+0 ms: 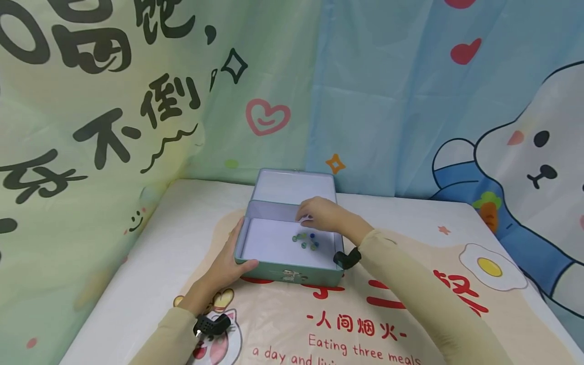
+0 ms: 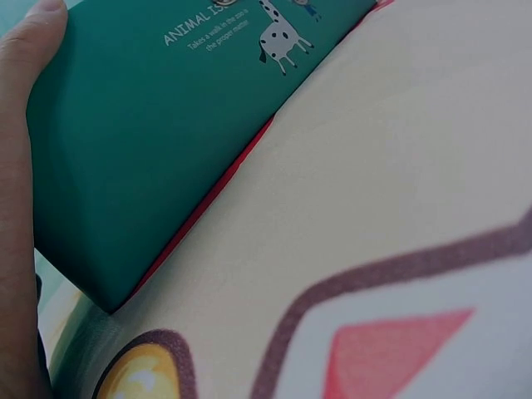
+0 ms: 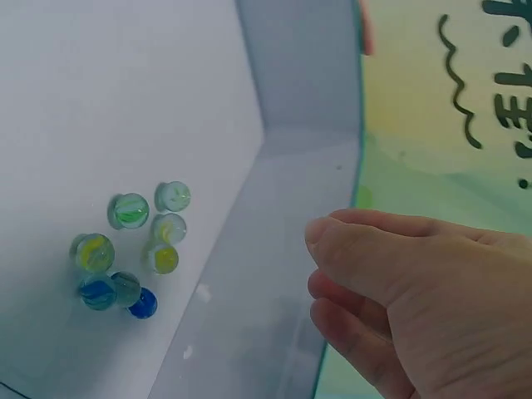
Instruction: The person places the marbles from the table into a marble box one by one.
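Note:
A green tin box (image 1: 292, 274) with its lid (image 1: 294, 186) raised at the back stands on the table. My left hand (image 1: 229, 256) grips its front left corner, the thumb over the front rim and the fingers along the left side. In the left wrist view that thumb lies against the green front wall (image 2: 158, 141), which bears a giraffe print. Several glass marbles, among them a green one (image 3: 131, 211) and a dark blue one (image 3: 143, 303), lie grouped on the pale box floor. Above the box's back right part hovers my right hand (image 1: 326, 218), fingers loosely bent; no marble shows between them.
A printed cloth (image 1: 365, 350) with red lettering and a fried egg picture covers the table. Behind the table hang decorated curtains (image 1: 365, 101). A black wrist camera (image 1: 348, 258) sits by the box's right edge.

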Demonstrator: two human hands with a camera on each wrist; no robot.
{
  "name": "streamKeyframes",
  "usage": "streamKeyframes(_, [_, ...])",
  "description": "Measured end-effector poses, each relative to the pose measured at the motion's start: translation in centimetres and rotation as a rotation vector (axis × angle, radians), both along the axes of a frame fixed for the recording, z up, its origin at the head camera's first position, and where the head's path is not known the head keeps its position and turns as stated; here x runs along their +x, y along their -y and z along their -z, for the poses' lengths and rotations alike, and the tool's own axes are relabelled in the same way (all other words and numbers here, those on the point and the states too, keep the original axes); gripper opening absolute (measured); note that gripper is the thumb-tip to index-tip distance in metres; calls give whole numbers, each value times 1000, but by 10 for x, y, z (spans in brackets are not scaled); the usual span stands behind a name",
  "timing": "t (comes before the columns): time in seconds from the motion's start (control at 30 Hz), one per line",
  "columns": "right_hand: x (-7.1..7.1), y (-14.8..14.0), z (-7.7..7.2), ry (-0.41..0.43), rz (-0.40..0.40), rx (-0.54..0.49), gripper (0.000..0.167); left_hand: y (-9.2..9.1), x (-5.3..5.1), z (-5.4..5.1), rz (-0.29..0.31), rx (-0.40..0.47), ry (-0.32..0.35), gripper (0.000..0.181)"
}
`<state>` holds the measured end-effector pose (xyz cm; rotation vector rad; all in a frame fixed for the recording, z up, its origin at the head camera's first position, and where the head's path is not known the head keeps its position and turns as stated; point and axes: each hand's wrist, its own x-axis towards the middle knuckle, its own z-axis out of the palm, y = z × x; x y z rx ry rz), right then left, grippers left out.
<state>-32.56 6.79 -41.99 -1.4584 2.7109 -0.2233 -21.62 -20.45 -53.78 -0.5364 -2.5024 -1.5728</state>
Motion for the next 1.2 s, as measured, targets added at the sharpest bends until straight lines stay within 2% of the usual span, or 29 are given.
streamKeyframes(0.07, [2, -7, 0, 8, 19, -31, 18, 0, 0, 0, 4, -4, 6, 108])
streamKeyframes(0.1, [4, -11, -1, 8, 29, -50, 18, -1, 2, -6, 8, -3, 5, 108])
streamKeyframes(0.3, [15, -38, -1, 9, 129, -171, 20, -1, 1, -2, 0, -6, -1, 106])
streamKeyframes(0.33, [17, -42, 0, 10, 153, -188, 21, 0, -1, 3, -4, -5, -1, 106])
streamKeyframes(0.53, [31, -70, 2, 50, 291, -293, 24, -1, -1, 2, 0, 12, -4, 105])
streamKeyframes(0.8, [41, -109, 17, 49, 431, -457, 26, -1, 0, -1, 3, 8, 2, 106])
streamKeyframes(1.03, [41, -139, 35, 3, 517, -548, 26, 0, 0, -1, 3, 11, 12, 105])
streamKeyframes(1.2, [41, -158, 43, 9, 606, -614, 26, 1, 0, -2, 13, 6, 16, 105])
